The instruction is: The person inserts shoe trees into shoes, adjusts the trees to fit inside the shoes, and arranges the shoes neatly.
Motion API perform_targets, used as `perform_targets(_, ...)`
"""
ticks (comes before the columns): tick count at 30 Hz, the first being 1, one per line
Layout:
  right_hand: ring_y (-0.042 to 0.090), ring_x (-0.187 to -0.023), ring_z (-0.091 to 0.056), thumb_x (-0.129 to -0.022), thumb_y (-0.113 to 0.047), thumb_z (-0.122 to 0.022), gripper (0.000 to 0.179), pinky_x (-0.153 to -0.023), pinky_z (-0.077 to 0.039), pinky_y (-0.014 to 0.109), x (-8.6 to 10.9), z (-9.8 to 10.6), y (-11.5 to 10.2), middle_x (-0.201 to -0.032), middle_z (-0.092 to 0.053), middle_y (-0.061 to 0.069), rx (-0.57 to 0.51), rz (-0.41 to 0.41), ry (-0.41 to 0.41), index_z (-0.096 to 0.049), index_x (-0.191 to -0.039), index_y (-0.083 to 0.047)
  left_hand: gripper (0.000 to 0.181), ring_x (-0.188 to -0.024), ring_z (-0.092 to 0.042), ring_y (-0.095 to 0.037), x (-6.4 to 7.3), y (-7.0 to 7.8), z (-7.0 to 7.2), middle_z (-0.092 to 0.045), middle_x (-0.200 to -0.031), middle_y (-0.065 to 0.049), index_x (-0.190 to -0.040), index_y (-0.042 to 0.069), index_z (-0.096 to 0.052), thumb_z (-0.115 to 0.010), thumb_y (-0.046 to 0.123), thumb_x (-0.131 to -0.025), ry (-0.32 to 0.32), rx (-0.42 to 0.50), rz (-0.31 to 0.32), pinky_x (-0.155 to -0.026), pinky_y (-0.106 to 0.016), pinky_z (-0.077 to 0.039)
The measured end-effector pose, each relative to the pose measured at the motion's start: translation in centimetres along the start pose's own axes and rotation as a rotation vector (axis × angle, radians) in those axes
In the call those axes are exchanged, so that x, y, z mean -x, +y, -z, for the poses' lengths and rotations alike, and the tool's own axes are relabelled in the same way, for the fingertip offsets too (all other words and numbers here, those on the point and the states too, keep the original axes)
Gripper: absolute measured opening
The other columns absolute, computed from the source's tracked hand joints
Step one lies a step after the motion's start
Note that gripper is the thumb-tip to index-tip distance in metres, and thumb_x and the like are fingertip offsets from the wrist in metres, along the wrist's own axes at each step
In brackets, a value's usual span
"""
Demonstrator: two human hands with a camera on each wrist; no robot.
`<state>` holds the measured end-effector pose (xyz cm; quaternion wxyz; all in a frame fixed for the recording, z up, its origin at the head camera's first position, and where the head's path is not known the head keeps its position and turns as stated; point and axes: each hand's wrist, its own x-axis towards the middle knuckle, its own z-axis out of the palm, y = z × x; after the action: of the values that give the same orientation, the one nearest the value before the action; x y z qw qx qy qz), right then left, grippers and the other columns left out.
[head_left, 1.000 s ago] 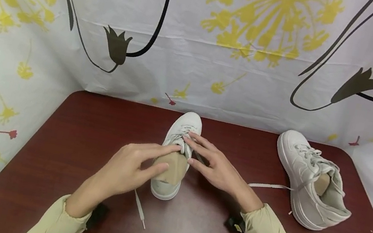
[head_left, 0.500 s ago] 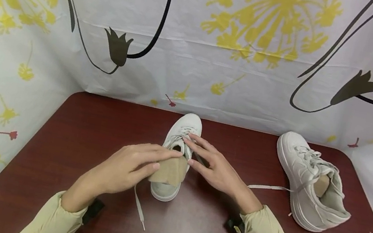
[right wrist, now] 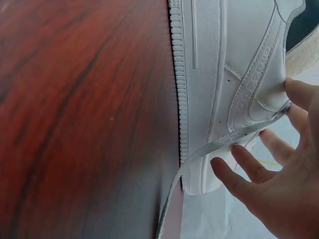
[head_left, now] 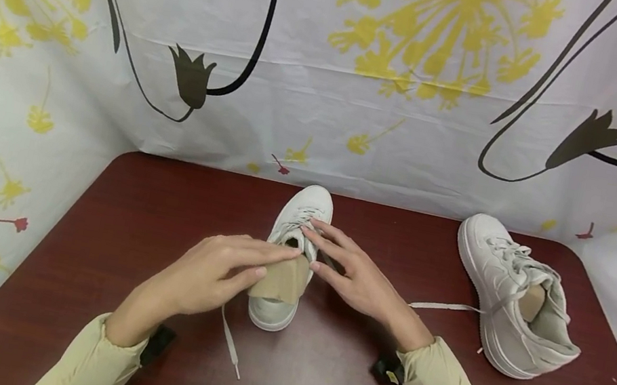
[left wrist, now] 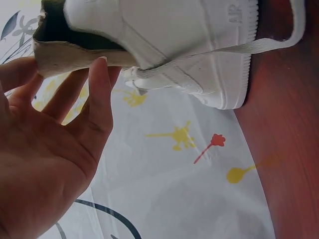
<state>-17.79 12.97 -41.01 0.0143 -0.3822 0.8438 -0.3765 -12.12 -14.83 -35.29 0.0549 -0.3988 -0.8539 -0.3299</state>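
Note:
A white lace-up sneaker point(head_left: 305, 209) stands upright mid-table, toe toward the back wall. A tan cardboard insert point(head_left: 282, 279) sticks up from its opening, with a dark gap in front. My left hand point(head_left: 195, 272) holds this insert, thumb against its near side and fingers along its upper edge; the left wrist view shows the thumb point(left wrist: 99, 84) at the cardboard's edge. My right hand point(head_left: 359, 274) rests straight fingers on the sneaker's right side by the laces. In the right wrist view, the fingertips touch the collar and a loose lace point(right wrist: 219, 144).
A second white sneaker point(head_left: 492, 273) stands at the right, with cardboard point(head_left: 532, 303) inside and a lace trailing left. Another loose lace end point(head_left: 233, 348) lies left of the middle sneaker. The dark red table point(head_left: 183, 198) meets a patterned cloth wall point(head_left: 297, 115) at the back.
The left hand has shifted slightly and the cardboard insert has tipped back toward the heel, baring a dark gap at the tongue. The right hand has stayed in place.

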Motion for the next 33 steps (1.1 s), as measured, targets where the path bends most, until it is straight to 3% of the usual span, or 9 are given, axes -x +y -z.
perform_targets(8,0.018,-0.145,-0.030,-0.101,-0.027,-0.059,0.053,-0.114,-0.029,0.048,0.01,-0.03,0.05,-0.159,-0.034,0.001,0.005,0.009,0.001,-0.043,-0.152,-0.027,0.042,-0.126,-0.055,-0.007,-0.06,-0.08,0.17,-0.056,-0.138,0.017,-0.141,0.025,-0.059,-0.060,0.015,-0.099,-0.007,0.043,-0.021,-0.101,-0.037,-0.047)
perform_targets(21,0.021,-0.146,-0.030,-0.102,-0.027,-0.057,0.053,-0.113,-0.030,0.051,0.05,0.02,0.17,-0.159,-0.032,0.002,0.003,0.010,-0.010,-0.042,-0.153,-0.027,0.050,-0.122,-0.057,-0.005,-0.14,0.00,-0.13,-0.055,-0.140,0.016,-0.142,0.029,-0.057,-0.068,0.016,-0.095,-0.017,0.008,0.010,-0.097,-0.033,-0.050)
perform_targets(33,0.020,-0.146,-0.029,-0.101,-0.027,-0.059,0.055,-0.114,-0.029,0.050,0.07,0.16,0.11,-0.160,-0.032,0.001,0.013,0.017,-0.022,-0.040,-0.153,-0.027,0.049,-0.122,-0.057,-0.008,-0.18,-0.20,-0.27,-0.061,-0.137,0.003,-0.138,0.025,-0.061,-0.072,0.013,-0.091,0.016,0.011,-0.016,-0.096,-0.034,-0.051)
